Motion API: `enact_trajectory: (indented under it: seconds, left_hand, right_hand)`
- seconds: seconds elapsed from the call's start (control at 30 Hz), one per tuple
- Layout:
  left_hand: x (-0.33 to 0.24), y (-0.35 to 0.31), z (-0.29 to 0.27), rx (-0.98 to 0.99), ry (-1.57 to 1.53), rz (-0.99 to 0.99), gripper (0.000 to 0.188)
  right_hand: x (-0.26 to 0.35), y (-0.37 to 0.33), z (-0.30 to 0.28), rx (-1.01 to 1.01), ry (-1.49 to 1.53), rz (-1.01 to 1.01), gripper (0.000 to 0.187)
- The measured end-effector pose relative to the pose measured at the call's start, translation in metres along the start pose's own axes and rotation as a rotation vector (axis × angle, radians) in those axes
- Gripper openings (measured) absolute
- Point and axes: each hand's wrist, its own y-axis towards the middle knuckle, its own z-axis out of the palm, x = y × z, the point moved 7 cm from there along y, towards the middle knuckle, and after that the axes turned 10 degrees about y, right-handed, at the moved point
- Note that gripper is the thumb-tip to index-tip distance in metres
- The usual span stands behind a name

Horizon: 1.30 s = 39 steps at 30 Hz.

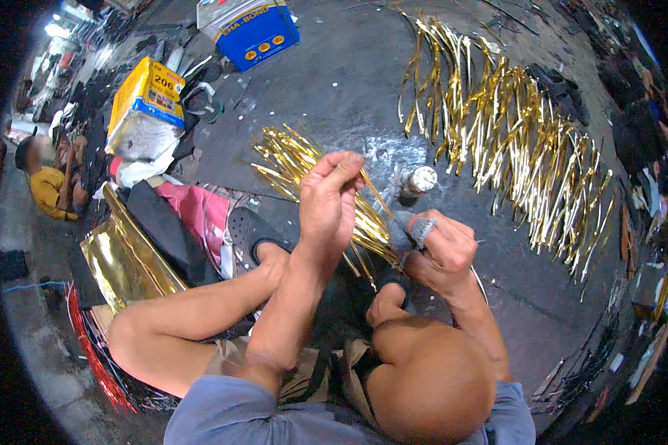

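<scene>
My left hand (pixel 329 194) is raised, its fingertips pinched on a thin gold strip (pixel 377 194) that slants down toward my right hand. Beneath it lies a bundle of shiny gold strips (pixel 289 157), whose near ends gather between my feet. My right hand (pixel 445 251) is closed beside those gathered ends. Grey wrapping (pixel 421 230) covers one of its fingers, and what the fist grips, if anything, is hidden. Just beyond stands a small can with a whitish, crusted top (pixel 421 179).
Many gold strips (pixel 523 141) spread across the dark floor mat at right. A blue tin (pixel 257 37) and a yellow-and-blue tin (pixel 147 107) stand ahead on the left. Gold sheet (pixel 130 256) and red strips (pixel 96 363) lie by my left knee. Another person (pixel 48 182) sits far left.
</scene>
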Motion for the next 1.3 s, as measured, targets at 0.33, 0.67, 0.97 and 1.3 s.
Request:
enact_trajectory:
  seconds: [0.33, 0.67, 0.97, 1.3]
  left_hand:
    - [-0.039, 0.089, -0.100, -0.245, -0.038, 0.121, 0.002]
    - [-0.023, 0.168, -0.225, -0.463, 0.126, -0.086, 0.015]
    - [-0.002, 0.186, -0.156, -0.986, 1.684, 0.396, 0.030]
    - [0.171, 0.259, 0.060, 0.779, 2.252, 1.165, 0.027]
  right_hand:
    - [-0.011, -0.062, -0.003, 0.103, 0.061, 0.126, 0.023]
    - [-0.014, -0.134, -0.028, 0.164, 0.059, 0.450, 0.028]
    - [-0.076, -0.187, 0.007, 0.170, -0.021, 0.584, 0.030]
    - [-0.101, -0.176, -0.008, 0.102, -0.170, 0.837, 0.046]
